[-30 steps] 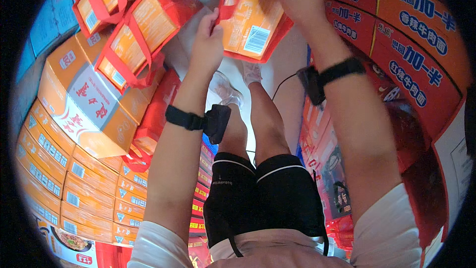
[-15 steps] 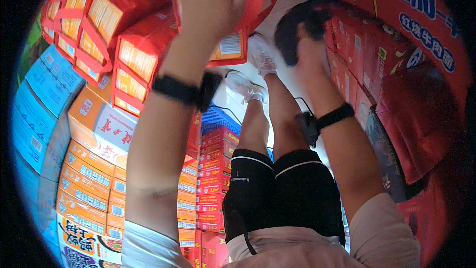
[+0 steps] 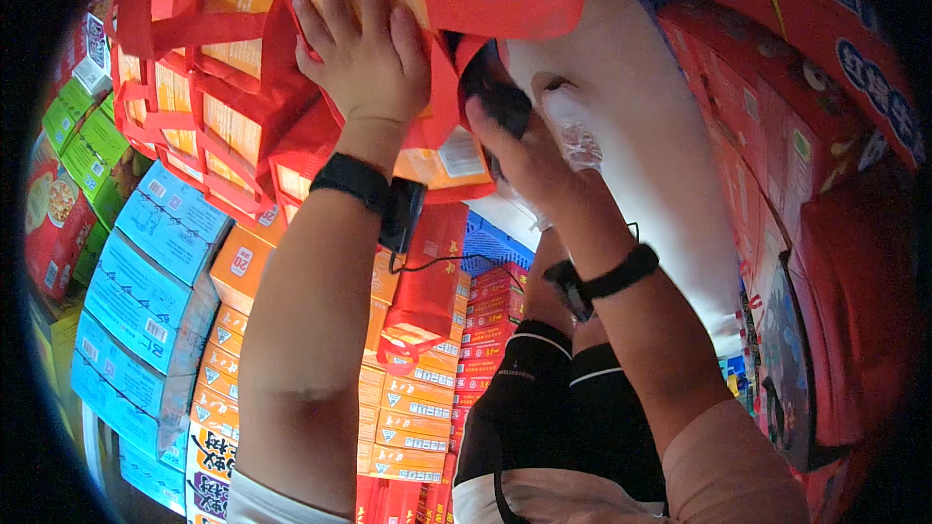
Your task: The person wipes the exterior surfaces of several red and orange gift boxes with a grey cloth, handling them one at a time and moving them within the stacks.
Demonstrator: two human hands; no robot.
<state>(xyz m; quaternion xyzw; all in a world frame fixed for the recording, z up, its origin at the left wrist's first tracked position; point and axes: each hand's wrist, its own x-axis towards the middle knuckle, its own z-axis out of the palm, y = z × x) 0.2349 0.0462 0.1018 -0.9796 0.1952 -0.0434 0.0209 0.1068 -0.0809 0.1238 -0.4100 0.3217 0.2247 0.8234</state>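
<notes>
One red carry bag with orange panels sits under the person's left hand, whose fingers spread across it rather than wrap round it; I'd worry about it sliding should that palm ease off. Right of the bag juts its loose red strap, which might snag the right hand beneath, apparently curled round a black handheld device, though its far fingers are hidden from me. Left of the bag, other red carry bags crowd close, and an uneven shove could topple them. Below the bag, a thin black cable hangs near orange cartons and could catch on a corner.
</notes>
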